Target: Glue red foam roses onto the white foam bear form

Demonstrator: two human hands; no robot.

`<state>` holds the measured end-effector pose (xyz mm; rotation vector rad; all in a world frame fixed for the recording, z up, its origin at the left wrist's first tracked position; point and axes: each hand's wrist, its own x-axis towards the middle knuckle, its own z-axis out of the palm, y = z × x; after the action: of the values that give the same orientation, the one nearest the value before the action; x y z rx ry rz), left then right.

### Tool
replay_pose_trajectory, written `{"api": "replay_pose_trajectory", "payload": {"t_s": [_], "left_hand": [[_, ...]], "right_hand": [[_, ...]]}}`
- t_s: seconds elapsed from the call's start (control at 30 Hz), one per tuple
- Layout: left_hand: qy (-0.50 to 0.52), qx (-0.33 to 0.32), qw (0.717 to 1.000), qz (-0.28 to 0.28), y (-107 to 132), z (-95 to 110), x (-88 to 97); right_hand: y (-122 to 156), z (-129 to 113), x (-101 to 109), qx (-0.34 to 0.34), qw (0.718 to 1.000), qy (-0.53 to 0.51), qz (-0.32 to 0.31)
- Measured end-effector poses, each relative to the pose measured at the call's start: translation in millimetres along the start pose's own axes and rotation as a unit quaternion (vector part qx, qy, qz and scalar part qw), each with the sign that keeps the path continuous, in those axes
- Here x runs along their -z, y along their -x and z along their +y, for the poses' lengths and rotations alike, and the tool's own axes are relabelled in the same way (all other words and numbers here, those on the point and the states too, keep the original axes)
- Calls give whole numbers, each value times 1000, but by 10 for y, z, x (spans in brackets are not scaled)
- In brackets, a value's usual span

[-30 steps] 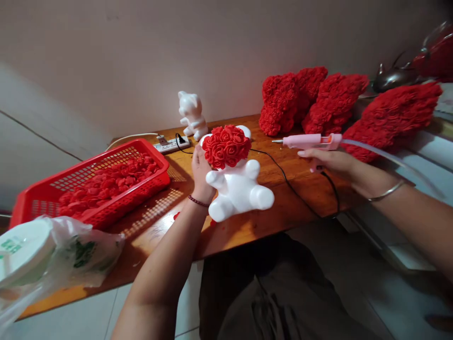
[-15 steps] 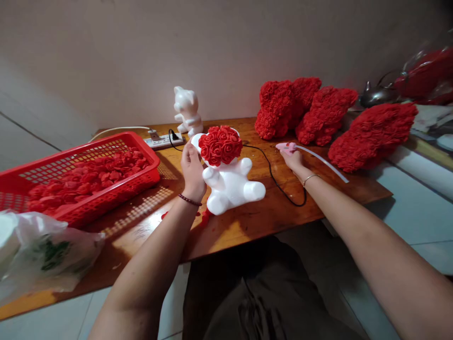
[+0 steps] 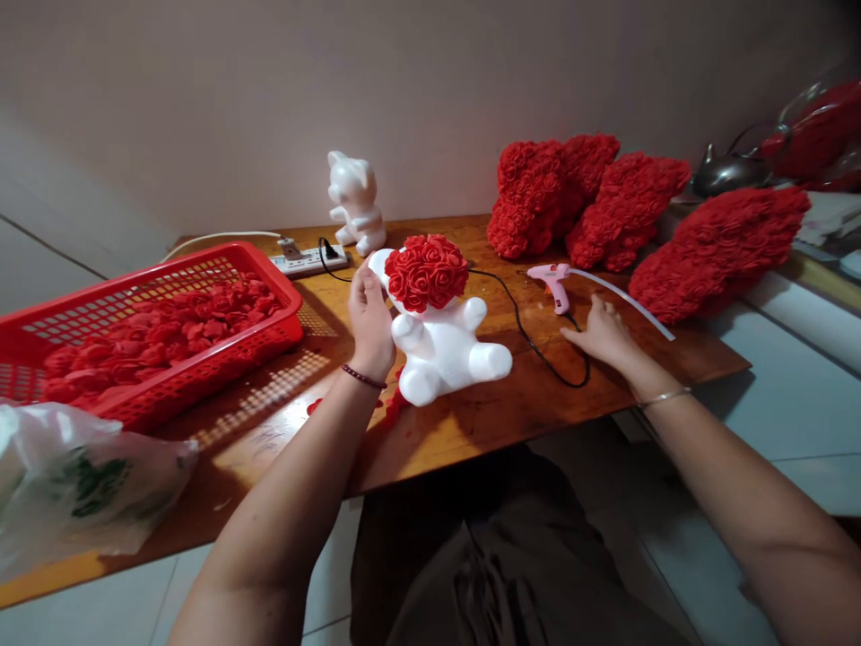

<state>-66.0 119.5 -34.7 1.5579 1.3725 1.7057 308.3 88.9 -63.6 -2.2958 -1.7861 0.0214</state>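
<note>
A white foam bear (image 3: 447, 350) is held up over the table, tilted, with red foam roses (image 3: 429, 272) covering part of its head. My left hand (image 3: 372, 314) grips it by the head, close to an ear; some of the fingers are hidden behind it. A pink glue gun (image 3: 552, 282) lies on the wood, a long clear glue stick (image 3: 629, 307) poking out of its back. Just right of the glue gun's handle, my right hand (image 3: 601, 334) hovers with fingers apart and holds nothing.
A red plastic basket (image 3: 294, 309) of loose roses stands left, beside a plastic bag (image 3: 100, 484). Behind are a power strip (image 3: 309, 261) and a bare foam bear (image 3: 356, 202). Several rose-covered bears (image 3: 528, 197) line the back right. The black cord (image 3: 517, 318) loops across the table (image 3: 471, 440).
My right hand has let go of the glue gun and drawn back toward the right. The glue gun now rests on the table. My left hand still holds the bear in much the same place.
</note>
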Motion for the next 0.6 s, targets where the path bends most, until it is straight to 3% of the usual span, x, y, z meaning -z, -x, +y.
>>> {"api": "replay_pose_trajectory", "payload": {"t_s": [0.07,0.13,0.2,0.3,0.37,0.47,0.6], "left_hand": [[29,13,999,-2,15,-19,-26],[67,13,998,6,29,-40,-61],[115,15,993,16,41,-51,-92],[141,28,990,-6,59,-36,-108],[116,37,992,-42,77,-3,-103],[116,44,990,-62,111,74,-92],[172,96,979,-50,179,203,-104]], "right_hand": [[337,81,196,29,999,27,-9],[649,54,448,83,996,-15,20],[839,-93,688,107,983,-142,55],[743,-498,844,153,920,-349,94],[447,-827,754,139,858,-483,108],[-64,-1276,439,97,797,-593,67],[-310,-1610,111,112,721,-660,-183]]}}
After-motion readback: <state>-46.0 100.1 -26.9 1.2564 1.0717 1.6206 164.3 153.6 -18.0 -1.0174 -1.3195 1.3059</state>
